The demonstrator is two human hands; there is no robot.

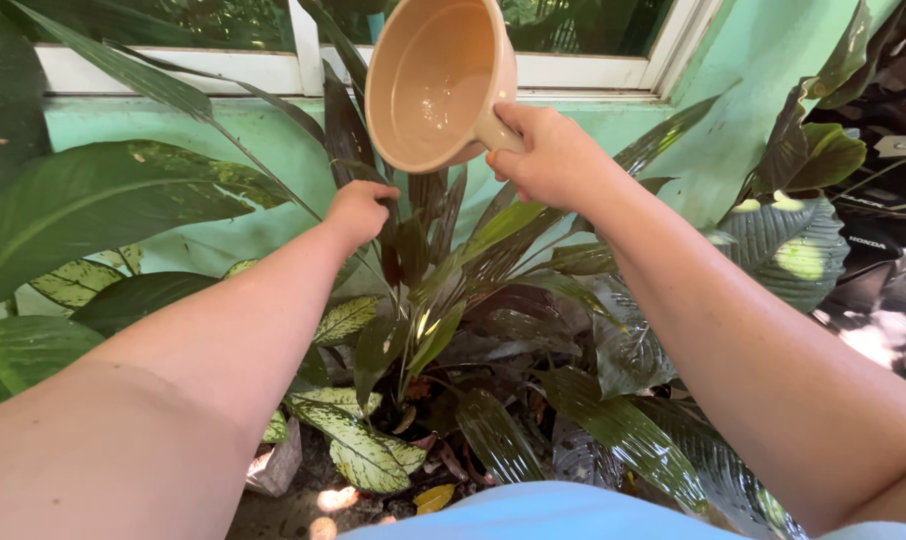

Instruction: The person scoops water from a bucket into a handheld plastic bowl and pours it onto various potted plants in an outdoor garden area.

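The right hand (545, 155) grips the short handle of 1 beige water dipper (435, 80), tilted bowl-up-left above the dark-leaved plant (443, 290) (near the green wall (223, 130)), while the left hand (358, 210), lower left, pinches a dark leaf (348, 130).

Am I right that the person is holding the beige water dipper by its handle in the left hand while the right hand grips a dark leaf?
Not quite: the hands are swapped. In the head view, the right hand holds the beige water dipper by its handle, and the left hand grips the dark leaf.
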